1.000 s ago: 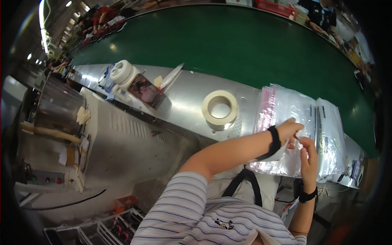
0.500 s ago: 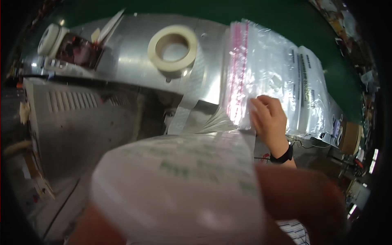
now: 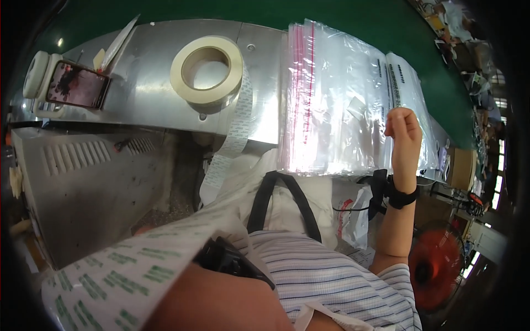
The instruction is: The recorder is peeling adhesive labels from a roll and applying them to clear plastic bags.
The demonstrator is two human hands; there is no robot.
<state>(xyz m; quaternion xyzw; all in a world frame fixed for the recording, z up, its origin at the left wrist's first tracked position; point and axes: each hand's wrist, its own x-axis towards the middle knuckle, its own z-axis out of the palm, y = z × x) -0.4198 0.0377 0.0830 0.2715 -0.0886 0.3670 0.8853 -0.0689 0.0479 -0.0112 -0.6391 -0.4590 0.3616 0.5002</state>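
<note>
Wearer as I see it from my end: pale short-sleeved shirt (image 3: 331,270) with thin blue-dark horizontal stripes, right sleeve (image 3: 397,281) at lower right, pale collar (image 3: 331,321) at bottom edge. I note a black band (image 3: 402,199) worn just below the bare right hand (image 3: 405,132), and a bulky black device (image 3: 232,262) by the left arm (image 3: 221,303), lower centre

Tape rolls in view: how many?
1: the roll on the metal table, left of the clear bags. More may be hidden in the background clutter.

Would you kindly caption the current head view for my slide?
Right hand over clear plastic bags, with a cream-coloured roll further left.
</note>
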